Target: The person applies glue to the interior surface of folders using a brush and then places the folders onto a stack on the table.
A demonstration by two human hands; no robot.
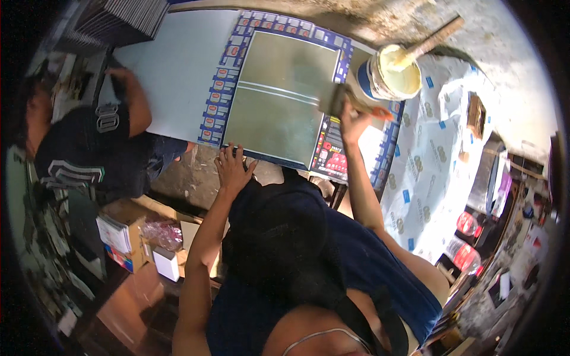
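Observation:
A flat grey-green panel (273,124) with a dark border and white lines lies before me on a blue printed sheet (215,110). Its right part looks wet and shiny. My left hand (233,171) rests at the panel's near left corner, fingers spread and holding nothing. Over the right edge, my right hand (354,123) grips a wide flat brush (333,99), its head blurred by motion and an orange handle end showing past the hand. Beyond that hand stands a bucket (369,77) of cream-coloured paste (404,77), a wooden stick (439,35) leaning in it.
On the left another person (83,142) in a dark shirt leans at a pale board (178,65). Stacked dark-edged sheets (122,21) sit at the far left. Plastic-wrapped material (421,160) lies to the right, near red-labelled bottles (466,255). A cardboard box (139,237) stands lower left.

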